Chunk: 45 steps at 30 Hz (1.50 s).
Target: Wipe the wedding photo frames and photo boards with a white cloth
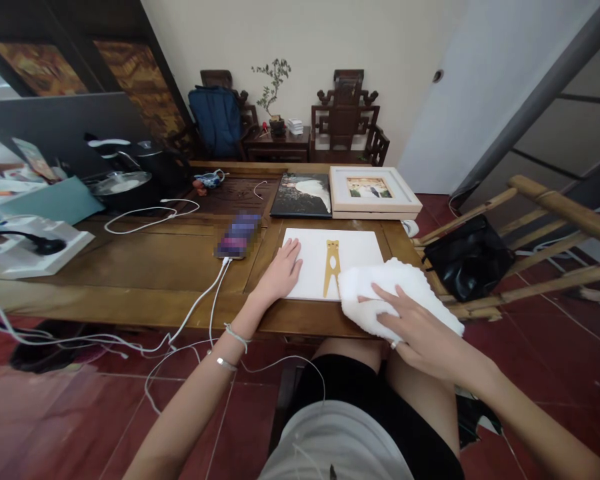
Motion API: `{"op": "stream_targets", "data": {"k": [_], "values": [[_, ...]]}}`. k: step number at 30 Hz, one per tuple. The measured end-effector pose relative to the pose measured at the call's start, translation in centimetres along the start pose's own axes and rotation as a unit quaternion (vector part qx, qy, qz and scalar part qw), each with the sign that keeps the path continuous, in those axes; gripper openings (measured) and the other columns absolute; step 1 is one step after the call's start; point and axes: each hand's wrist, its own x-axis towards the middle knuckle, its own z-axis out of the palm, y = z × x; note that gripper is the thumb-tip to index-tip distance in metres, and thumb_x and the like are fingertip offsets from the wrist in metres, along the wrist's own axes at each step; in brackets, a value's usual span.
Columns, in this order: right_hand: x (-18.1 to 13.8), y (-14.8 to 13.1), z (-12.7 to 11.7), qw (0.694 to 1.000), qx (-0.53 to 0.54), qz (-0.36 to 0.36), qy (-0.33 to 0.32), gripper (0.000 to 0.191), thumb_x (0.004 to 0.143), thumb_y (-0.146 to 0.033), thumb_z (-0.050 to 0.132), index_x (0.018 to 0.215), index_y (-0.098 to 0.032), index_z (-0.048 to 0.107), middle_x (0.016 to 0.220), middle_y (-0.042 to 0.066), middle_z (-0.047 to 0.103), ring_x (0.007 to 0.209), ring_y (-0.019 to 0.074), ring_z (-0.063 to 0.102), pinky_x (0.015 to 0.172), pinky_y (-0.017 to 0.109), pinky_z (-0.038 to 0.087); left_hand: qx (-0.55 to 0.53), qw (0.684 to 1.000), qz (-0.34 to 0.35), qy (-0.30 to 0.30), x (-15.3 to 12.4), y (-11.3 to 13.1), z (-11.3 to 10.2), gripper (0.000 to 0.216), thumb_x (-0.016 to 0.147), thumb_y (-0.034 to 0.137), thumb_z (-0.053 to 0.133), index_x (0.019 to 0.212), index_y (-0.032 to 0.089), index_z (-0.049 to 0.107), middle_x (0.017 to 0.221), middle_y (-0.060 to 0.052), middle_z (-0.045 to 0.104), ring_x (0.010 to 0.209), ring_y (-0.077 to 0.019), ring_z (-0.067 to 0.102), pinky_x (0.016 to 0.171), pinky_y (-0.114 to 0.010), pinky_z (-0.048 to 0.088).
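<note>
A white rectangular panel (307,267) lies flat near the table's front edge, with a gold bear-headed piece (333,257) with two legs on its face. My left hand (283,270) rests flat on the panel's left edge, fingers stretched out. Over the panel's lower right corner is a fluffy white cloth (420,283), hanging partly past the table edge. My right hand (405,320) presses on this cloth from above, fingers bent and slightly apart; the fold under the thumb side is partly hidden.
Behind the panel lie a dark wedding photo (300,195) and a pale framed picture (375,190). To the left is a phone (237,235) with white cables. A power strip (55,247), pot (123,187) and kettle (160,167) stand farther left. A bamboo chair (560,200) holds a black bag (467,257).
</note>
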Motion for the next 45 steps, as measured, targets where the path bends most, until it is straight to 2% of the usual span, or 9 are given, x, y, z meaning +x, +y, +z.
{"op": "stream_targets", "data": {"k": [7,12,15,19,23,28,33,40,45], "values": [[5.3,4.2,0.0,1.0,-0.008,0.026,0.003,0.045,0.073,-0.007,0.04,0.114,-0.015,0.056,0.127,0.017,0.057,0.128,0.0323,0.042,0.102,0.054,0.035,0.002,1.0,0.007,-0.021,-0.1,0.1,-0.5,0.052,0.094,0.029,0.03,0.14,0.006,0.036,0.151,-0.017,0.03,0.143,-0.0254,0.019,0.116,-0.047,0.019],[11.7,7.4,-0.1,0.995,-0.006,0.1,0.028,0.034,0.081,-0.012,0.037,0.107,-0.014,0.058,0.108,0.018,0.064,0.101,0.0348,0.058,0.087,0.051,0.043,-0.004,1.0,0.003,-0.026,0.0,-0.1,-0.4,0.052,0.094,0.03,0.029,0.139,0.004,0.036,0.151,-0.018,0.029,0.142,-0.0259,0.019,0.116,-0.047,0.019],[13.9,7.4,0.0,0.988,0.009,0.146,0.045,0.035,0.082,-0.012,0.037,0.111,-0.012,0.058,0.11,0.019,0.064,0.104,0.0353,0.057,0.087,0.05,0.043,-0.01,1.0,-0.003,-0.022,0.1,-0.1,-0.3,0.051,0.094,0.029,0.03,0.14,0.006,0.036,0.151,-0.017,0.03,0.142,-0.0257,0.02,0.115,-0.048,0.019],[13.1,4.7,0.9,0.992,0.024,0.117,0.047,0.043,0.082,-0.01,0.036,0.121,-0.013,0.054,0.127,0.017,0.057,0.125,0.0347,0.042,0.099,0.056,0.033,-0.014,1.0,-0.01,-0.025,0.1,0.0,-0.3,0.053,0.094,0.029,0.03,0.139,0.003,0.036,0.151,-0.019,0.029,0.142,-0.0266,0.02,0.116,-0.048,0.018],[9.2,0.2,1.8,0.997,0.036,0.068,0.012,0.054,0.073,-0.005,0.041,0.124,-0.014,0.055,0.137,0.014,0.05,0.138,0.0351,0.022,0.106,0.063,0.018,-0.013,1.0,-0.011,-0.023,0.0,0.1,-0.2,0.054,0.094,0.029,0.03,0.139,0.001,0.035,0.15,-0.02,0.03,0.142,-0.0266,0.02,0.116,-0.047,0.017],[5.4,-3.4,1.3,0.998,0.063,0.018,-0.014,0.059,0.067,-0.002,0.042,0.121,-0.017,0.057,0.147,0.011,0.039,0.141,0.0352,0.015,0.107,0.065,0.017,-0.015,1.0,-0.003,-0.011,0.0,0.0,-0.1,0.052,0.094,0.029,0.029,0.139,0.006,0.036,0.15,-0.018,0.031,0.142,-0.0256,0.021,0.115,-0.047,0.019],[6.8,-1.9,1.3,0.999,0.04,0.024,-0.016,0.057,0.067,-0.003,0.043,0.121,-0.014,0.058,0.144,0.015,0.042,0.14,0.035,0.019,0.107,0.062,0.019,-0.006,1.0,0.003,-0.014,-0.1,-0.2,-0.1,0.052,0.094,0.028,0.029,0.139,0.004,0.036,0.15,-0.018,0.031,0.142,-0.0258,0.022,0.115,-0.047,0.019],[14.6,2.9,0.9,0.996,-0.032,0.078,0.006,0.05,0.08,-0.008,0.039,0.128,-0.012,0.051,0.128,0.021,0.055,0.131,0.0349,0.035,0.098,0.061,0.032,-0.012,1.0,0.003,-0.02,0.0,-0.2,-0.2,0.052,0.094,0.029,0.029,0.14,0.005,0.036,0.15,-0.018,0.031,0.142,-0.0259,0.022,0.115,-0.048,0.019],[16.7,3.0,1.0,0.995,-0.081,0.056,-0.006,0.052,0.079,-0.004,0.039,0.128,-0.016,0.052,0.133,0.016,0.052,0.132,0.0375,0.031,0.097,0.065,0.031,-0.01,1.0,0.003,-0.021,0.1,-0.2,-0.1,0.053,0.095,0.028,0.026,0.139,0.001,0.036,0.15,-0.02,0.031,0.142,-0.0262,0.021,0.115,-0.047,0.019]]}}
